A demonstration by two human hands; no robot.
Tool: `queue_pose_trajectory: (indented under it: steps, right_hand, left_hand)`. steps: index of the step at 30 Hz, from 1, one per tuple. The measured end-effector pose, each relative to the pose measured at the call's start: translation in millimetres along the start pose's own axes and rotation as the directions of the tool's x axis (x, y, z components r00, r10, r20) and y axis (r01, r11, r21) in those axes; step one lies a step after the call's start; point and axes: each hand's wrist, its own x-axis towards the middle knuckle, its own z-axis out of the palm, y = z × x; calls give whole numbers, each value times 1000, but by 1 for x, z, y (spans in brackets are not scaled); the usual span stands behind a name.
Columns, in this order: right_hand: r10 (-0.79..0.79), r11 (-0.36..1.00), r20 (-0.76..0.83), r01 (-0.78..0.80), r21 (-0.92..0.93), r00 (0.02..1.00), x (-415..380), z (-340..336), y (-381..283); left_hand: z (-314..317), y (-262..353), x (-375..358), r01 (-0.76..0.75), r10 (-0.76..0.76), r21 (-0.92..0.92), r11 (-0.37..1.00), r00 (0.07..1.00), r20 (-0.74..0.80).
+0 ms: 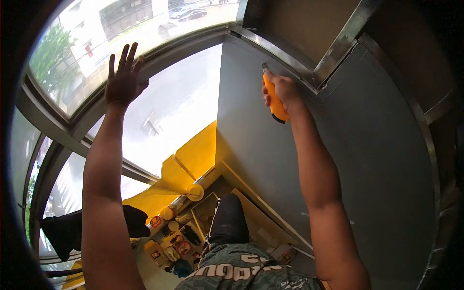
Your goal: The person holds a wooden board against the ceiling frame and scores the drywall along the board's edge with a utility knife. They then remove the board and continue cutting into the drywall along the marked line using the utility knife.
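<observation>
- Orange along its body and black at its lower end, the cutter (275, 100) is in your right hand (285, 90), with your fingers wrapped around it.
- Its metal nose points up and slightly left in the view, over the grey panel (377, 159) and just below the metal framing (338, 46). You cannot tell from here whether the tip touches the panel, and the blade is too small to make out.
- Your left hand (123, 82) is raised, wide and empty, with its fingers extended upward. It overlaps the curved window frame (179, 50); whether it presses on the frame, you cannot tell.
- Both your arms reach up from the bottom of the view, well apart, with the bright window pane (186, 92) between your hands.
- Yellow sheeting (198, 150) lies below that pane and meets the grey panel at its left edge. A round yellow piece (195, 192) is by its lower border.
- Below, near your dark-clad leg (230, 220), you have a cluster of packages (179, 244) in mixed colours.
- A black cloth (72, 232) shows on both sides of your left forearm.
- Through the upper glass you see parked cars (193, 14) and a green tree (54, 60).
</observation>
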Motion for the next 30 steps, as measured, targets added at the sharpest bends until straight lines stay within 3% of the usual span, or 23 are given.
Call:
queue_pose_trajectory:
  steps: [7,22,24,30]
  right_hand:
    - [-24,1000,40,25,-19,999,-9,-18,9]
    - [-4,1000,6,4,-18,1000,-45,-42,13]
    - [8,1000,-12,-8,-25,1000,-54,-45,10]
    - [-7,1000,-4,7,1,1000,-62,-51,12]
  left_hand:
    - [-5,2,1,5,-4,-5,1000,998,67]
    - [-1,1,0,-6,5,-21,1000,999,-47]
    - [-11,5,2,18,-22,46,999,996,87]
    - [-1,2,0,10,-9,-14,1000,998,54]
